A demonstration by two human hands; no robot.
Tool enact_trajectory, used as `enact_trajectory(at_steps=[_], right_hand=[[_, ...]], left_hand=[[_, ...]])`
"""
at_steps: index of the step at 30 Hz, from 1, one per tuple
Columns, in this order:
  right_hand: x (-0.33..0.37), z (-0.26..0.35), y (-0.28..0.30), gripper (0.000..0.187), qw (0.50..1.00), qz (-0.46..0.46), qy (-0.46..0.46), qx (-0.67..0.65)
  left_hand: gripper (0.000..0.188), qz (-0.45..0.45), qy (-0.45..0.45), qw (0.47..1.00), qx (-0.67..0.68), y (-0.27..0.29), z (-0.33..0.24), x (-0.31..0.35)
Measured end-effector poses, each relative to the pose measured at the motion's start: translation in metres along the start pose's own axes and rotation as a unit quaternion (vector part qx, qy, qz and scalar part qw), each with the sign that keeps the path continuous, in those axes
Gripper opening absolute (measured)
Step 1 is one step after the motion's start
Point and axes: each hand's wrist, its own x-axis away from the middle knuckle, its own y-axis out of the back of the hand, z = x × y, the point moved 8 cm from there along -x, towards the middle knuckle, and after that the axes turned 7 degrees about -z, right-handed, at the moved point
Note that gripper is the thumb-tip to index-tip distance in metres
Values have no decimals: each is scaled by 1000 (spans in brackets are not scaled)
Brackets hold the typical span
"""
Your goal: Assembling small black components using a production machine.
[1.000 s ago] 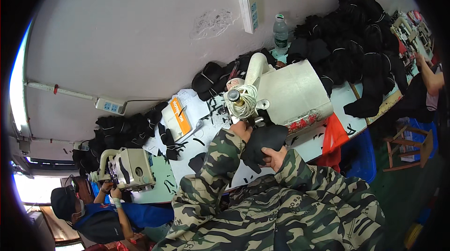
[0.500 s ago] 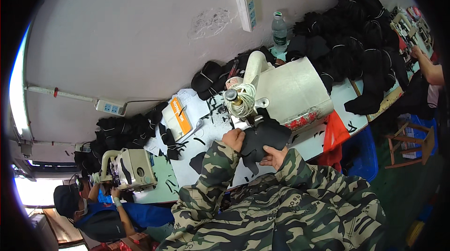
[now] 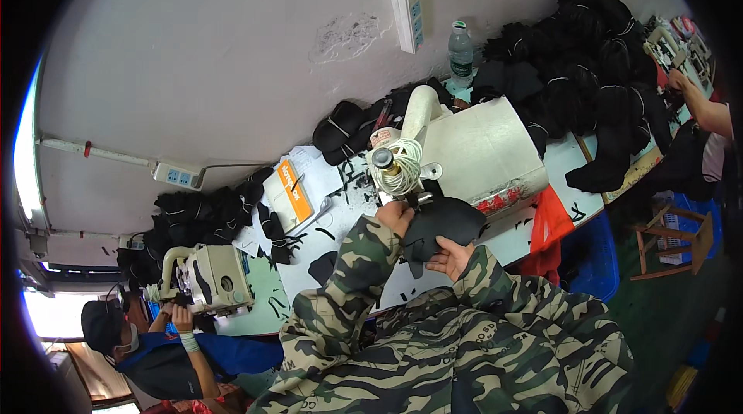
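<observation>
A black fabric piece (image 3: 443, 227) lies at the needle end of a cream sewing machine (image 3: 495, 147), its far edge under the machine's head. My left hand (image 3: 395, 217) is closed on the piece's left edge, close to the needle area, which the hand and cloth partly hide. At the near edge my right hand (image 3: 452, 258) pinches the same piece, thumb on top and fingers partly beneath. A coil of pale cord (image 3: 398, 170) hangs on the machine's head. Another dark cloth piece (image 3: 323, 267) rests on the white table to the left.
Bundles of black cloth (image 3: 592, 73) are heaped at the back right. A notebook (image 3: 292, 193) and papers lie left of the machine. A red bag (image 3: 546, 232) hangs at the table edge above a blue bin (image 3: 592, 251). Co-workers sit at machines on both sides.
The black fabric has turned and shifted further under the machine's head, now looking rounder. My left hand has moved slightly away from me, toward the needle; the right has barely moved.
</observation>
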Motion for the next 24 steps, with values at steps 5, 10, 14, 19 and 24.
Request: enact_trajectory(at_steps=[5, 10, 14, 19, 24], right_hand=[[27, 111, 3, 27, 839, -98, 434, 314], [85, 227, -55, 22, 395, -143, 404, 813], [47, 233, -55, 23, 349, -116, 402, 839], [36, 226, -54, 26, 403, -96, 446, 793], [43, 217, -54, 27, 419, -52, 519, 743]], left_hand=[[24, 226, 181, 939, 186, -30, -32, 45], [64, -93, -122, 977, 147, -20, -106, 43], [77, -188, -55, 935, 296, -38, -107, -19], [79, -184, -44, 884, 427, -50, -103, -43], [78, -224, -28, 907, 355, -34, -127, -37]])
